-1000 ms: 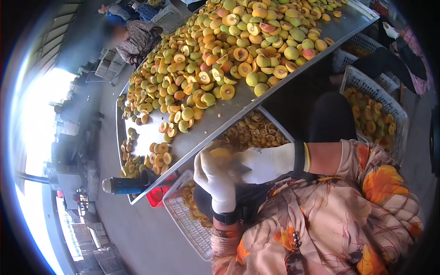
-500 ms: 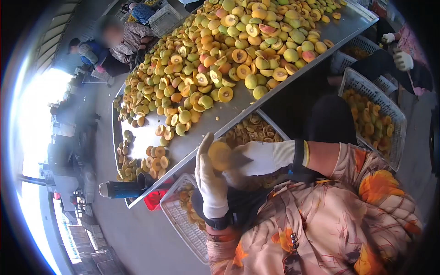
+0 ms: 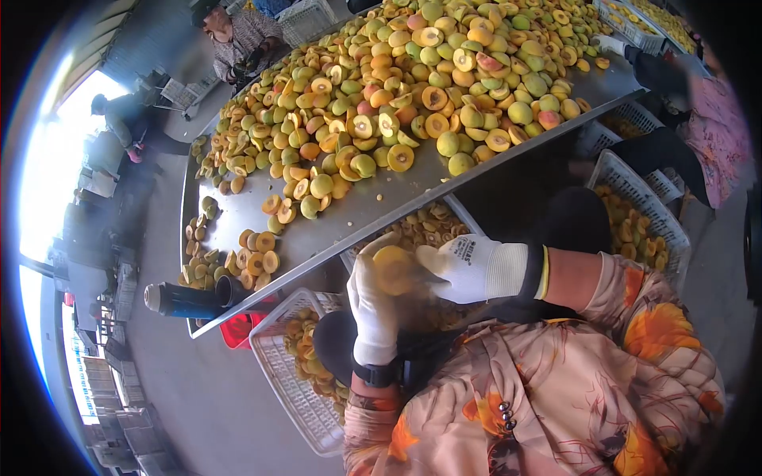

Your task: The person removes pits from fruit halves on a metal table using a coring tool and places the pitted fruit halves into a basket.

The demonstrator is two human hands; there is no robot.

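Note:
My left hand, in a white glove with a dark watch at the wrist, is closed around a yellow fruit half. Just right of it, my right hand, also gloved, has its fingers curled around something blurred and dark, too smeared to name, that points at the fruit. Below both hands, a crate of small cut pieces is partly hidden. Beyond them, a heap of halved yellow-green fruit covers much of a metal table.
A white crate of fruit stands at lower left, by a red container. A blue flask lies near the table corner. Another crate is at right. One co-worker is across the table, another at right.
The view has shifted, and the table and crates sit a little further left. My left fingers have folded in around the fruit. The right co-worker's gloved hand now reaches the table's far end.

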